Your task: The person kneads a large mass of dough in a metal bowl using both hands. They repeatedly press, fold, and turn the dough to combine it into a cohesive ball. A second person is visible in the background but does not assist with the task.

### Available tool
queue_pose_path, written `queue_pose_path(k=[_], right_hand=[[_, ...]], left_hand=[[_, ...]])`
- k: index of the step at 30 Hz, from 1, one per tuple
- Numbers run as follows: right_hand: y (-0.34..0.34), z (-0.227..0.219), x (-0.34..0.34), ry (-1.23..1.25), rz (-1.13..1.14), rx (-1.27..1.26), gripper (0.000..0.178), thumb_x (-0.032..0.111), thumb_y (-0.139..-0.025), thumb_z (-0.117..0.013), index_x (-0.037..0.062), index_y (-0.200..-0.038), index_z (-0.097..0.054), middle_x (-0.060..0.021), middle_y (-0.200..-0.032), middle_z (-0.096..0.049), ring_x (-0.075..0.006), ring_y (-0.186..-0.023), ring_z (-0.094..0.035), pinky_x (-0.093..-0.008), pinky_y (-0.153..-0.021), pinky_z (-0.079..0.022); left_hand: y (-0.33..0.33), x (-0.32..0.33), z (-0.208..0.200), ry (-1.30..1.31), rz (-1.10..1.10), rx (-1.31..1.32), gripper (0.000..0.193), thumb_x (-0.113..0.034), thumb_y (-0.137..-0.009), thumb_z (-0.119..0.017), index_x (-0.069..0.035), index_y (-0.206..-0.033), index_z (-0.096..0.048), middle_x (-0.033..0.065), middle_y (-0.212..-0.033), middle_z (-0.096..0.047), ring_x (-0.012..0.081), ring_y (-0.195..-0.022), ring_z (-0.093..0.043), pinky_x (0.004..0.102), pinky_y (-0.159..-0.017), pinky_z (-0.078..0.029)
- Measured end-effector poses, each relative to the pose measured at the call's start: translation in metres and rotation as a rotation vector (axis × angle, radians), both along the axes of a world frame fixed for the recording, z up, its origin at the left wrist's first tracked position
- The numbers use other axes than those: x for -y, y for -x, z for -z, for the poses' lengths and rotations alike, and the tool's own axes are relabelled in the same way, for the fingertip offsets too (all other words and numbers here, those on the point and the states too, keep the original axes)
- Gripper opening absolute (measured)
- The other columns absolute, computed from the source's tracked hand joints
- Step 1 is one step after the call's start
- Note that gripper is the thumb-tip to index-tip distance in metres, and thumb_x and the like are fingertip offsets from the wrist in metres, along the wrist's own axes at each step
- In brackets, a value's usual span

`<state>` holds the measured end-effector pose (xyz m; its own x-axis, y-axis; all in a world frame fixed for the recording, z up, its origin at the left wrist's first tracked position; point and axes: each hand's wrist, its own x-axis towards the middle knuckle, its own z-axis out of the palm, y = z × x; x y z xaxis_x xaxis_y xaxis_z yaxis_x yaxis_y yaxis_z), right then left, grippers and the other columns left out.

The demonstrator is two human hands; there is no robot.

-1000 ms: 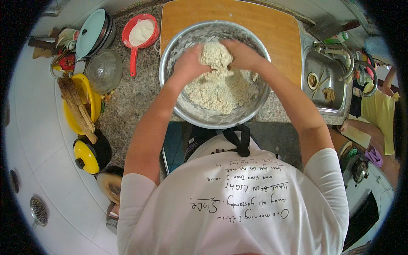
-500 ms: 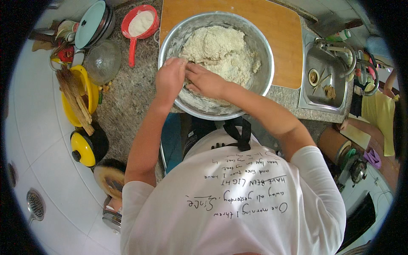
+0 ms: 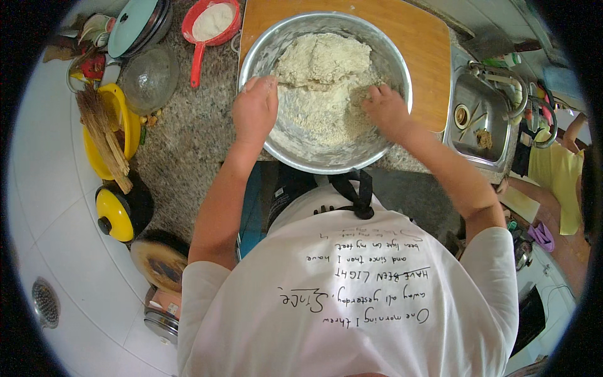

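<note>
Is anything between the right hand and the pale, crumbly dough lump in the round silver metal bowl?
Nothing visible blocks the bare right hand; only loose pale crumbs lie between it and the dough lump inside the bowl.

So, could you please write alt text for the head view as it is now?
A metal bowl holds crumbly dough; the person's left hand is at its left rim, while the right hand reaches in over the right side. A wooden board shows beyond, with a red scoop of white powder left and a sink right.
</note>
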<state>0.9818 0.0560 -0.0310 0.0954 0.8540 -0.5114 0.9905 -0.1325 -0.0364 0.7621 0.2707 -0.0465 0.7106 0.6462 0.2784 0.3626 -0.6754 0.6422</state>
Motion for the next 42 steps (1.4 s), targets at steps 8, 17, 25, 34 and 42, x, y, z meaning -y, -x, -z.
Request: queue_pose_path(k=[8,17,25,34,42], right_hand=[[0.103,0.052,-0.009,-0.106,0.342,-0.588,0.029,0.009,-0.086,-0.057,0.0063,-0.114,-0.061,-0.0212,-0.12,-0.057,-0.0359,-0.114,-0.057,-0.0435,-0.096,-0.049],[0.023,-0.005,0.013,-0.133,0.069,-0.118,0.036,0.006,-0.082,-0.058,0.0131,-0.115,-0.069,-0.0106,-0.121,-0.062,-0.0319,-0.116,-0.056,-0.0381,-0.099,-0.047],[0.076,0.028,-0.015,-0.132,0.239,-0.32,0.047,0.008,-0.088,-0.053,0.0158,-0.134,-0.055,-0.0175,-0.111,-0.056,-0.0353,-0.101,-0.061,-0.0429,-0.085,-0.053],[0.077,0.03,-0.022,-0.148,0.241,-0.329,0.062,-0.004,-0.082,-0.055,0.0219,-0.138,-0.054,-0.014,-0.102,-0.055,-0.0337,-0.091,-0.062,-0.0421,-0.08,-0.052],[0.053,0.03,-0.007,-0.223,0.576,-0.433,0.026,0.008,-0.087,-0.062,0.0077,-0.113,-0.064,-0.0171,-0.092,-0.062,-0.0365,-0.087,-0.063,-0.0432,-0.076,-0.051]], left_hand=[[-0.003,-0.003,0.011,-0.026,-0.072,0.137,0.012,-0.016,-0.092,-0.063,-0.007,-0.097,-0.07,0.0135,-0.09,-0.069,0.0346,-0.081,-0.066,0.0416,-0.067,-0.053],[-0.007,-0.015,0.015,0.0,-0.065,0.102,0.012,-0.016,-0.092,-0.063,-0.008,-0.098,-0.07,0.0134,-0.09,-0.069,0.0351,-0.078,-0.066,0.0411,-0.067,-0.053],[-0.007,-0.015,0.021,-0.019,-0.052,0.064,0.014,-0.017,-0.092,-0.063,-0.009,-0.099,-0.071,0.0126,-0.093,-0.07,0.0339,-0.082,-0.067,0.0409,-0.071,-0.053],[-0.009,-0.022,0.034,-0.068,-0.033,0.111,0.012,-0.014,-0.089,-0.067,-0.01,-0.1,-0.069,0.0117,-0.091,-0.069,0.033,-0.079,-0.067,0.0394,-0.068,-0.053],[-0.011,-0.022,0.037,-0.128,0.004,0.179,0.015,-0.007,-0.086,-0.069,-0.011,-0.101,-0.068,0.0096,-0.09,-0.069,0.031,-0.081,-0.067,0.0377,-0.068,-0.054]])
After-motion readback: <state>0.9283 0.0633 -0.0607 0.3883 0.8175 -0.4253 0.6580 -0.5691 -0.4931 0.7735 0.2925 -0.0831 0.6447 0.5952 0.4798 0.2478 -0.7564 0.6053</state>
